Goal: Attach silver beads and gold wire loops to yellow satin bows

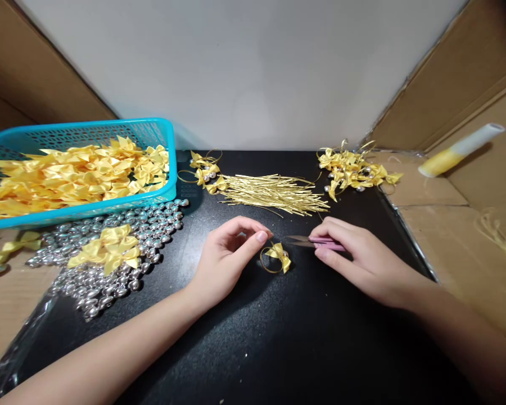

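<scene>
My left hand [231, 253] pinches a thin gold cord loop [270, 271] between thumb and forefinger. A yellow ribbon bow [283, 257] with a small silver bead hangs on the loop, just above the black table. My right hand [358, 256] grips a pair of thread snips [326, 243] with a pink-purple handle. Their pointed blades aim left towards the bow and appear slightly apart from each other and from the bow. Behind both hands lies a bundle of cut gold cords [274, 194].
At the left stands a turquoise basket [172, 152] of yellow bows. Silver beads [162, 225] spread before it, with several loose bows [109, 247] on top. Beaded bows lie in a small group [206, 173] and a right-hand pile [354, 169]. A yellow-white tube [459, 151] leans near the cardboard wall [455, 79].
</scene>
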Action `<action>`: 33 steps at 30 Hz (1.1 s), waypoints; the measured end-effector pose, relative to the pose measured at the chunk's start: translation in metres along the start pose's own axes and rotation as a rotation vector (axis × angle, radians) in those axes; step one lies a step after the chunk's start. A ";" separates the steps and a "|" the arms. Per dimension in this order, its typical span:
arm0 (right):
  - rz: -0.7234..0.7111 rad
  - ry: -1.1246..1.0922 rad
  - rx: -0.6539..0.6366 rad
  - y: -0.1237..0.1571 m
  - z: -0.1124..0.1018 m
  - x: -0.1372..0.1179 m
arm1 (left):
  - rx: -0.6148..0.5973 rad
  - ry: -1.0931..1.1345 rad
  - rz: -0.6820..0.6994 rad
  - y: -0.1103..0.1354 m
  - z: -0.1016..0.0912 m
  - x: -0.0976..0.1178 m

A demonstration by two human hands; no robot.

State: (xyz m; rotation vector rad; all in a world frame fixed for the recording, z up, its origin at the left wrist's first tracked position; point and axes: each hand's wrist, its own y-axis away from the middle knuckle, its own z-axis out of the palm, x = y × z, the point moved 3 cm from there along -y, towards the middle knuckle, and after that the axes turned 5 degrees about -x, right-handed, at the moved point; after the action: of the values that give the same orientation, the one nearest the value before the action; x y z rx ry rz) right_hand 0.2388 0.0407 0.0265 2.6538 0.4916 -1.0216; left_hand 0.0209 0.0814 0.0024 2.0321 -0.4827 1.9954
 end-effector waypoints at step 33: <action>-0.230 0.176 0.346 0.002 0.028 -0.019 | -0.171 -0.286 0.299 0.002 0.004 0.017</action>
State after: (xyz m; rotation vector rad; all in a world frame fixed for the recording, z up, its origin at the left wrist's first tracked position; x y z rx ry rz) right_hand 0.2099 0.0245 0.0196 3.0695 0.7310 -1.0193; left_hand 0.0239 0.0774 0.0196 2.2509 -1.0345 1.7398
